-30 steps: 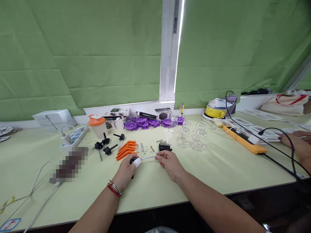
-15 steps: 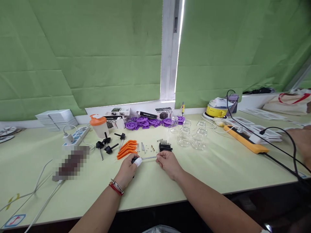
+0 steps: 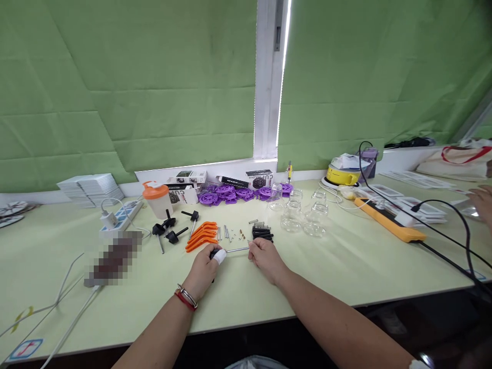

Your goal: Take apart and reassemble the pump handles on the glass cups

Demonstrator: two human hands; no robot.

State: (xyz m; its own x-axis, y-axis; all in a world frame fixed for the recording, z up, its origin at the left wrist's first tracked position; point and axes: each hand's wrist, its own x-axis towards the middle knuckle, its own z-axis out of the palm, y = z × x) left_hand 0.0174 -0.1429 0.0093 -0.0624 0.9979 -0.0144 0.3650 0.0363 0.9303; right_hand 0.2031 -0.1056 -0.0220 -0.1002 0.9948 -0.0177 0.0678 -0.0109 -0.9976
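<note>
My left hand [image 3: 203, 267], with a white wrap on the thumb, is closed round a black part from which a thin metal rod [image 3: 237, 250] points right. At the rod's far end my right hand [image 3: 265, 260] pinches its tip or something small there; the fingers hide which. Just behind the hands lie orange curved levers [image 3: 202, 237], metal pins [image 3: 226, 233], small brass-coloured bits [image 3: 241, 234], springs [image 3: 261, 225] and black rods [image 3: 262, 234]. Black knobs with metal stems [image 3: 176, 236] lie to the left.
Purple wheel-like parts [image 3: 226, 193], clear glass-like vessels [image 3: 315, 220] and an orange-lidded cup [image 3: 157, 200] stand farther back. An orange power strip [image 3: 390, 220] with black cables lies at right. Another person's hand [image 3: 482, 205] is at the right edge, beside papers.
Both my hands keep their hold with barely any shift. At the right edge, the other person's hand has changed position, and a clear object now shows beneath it.
</note>
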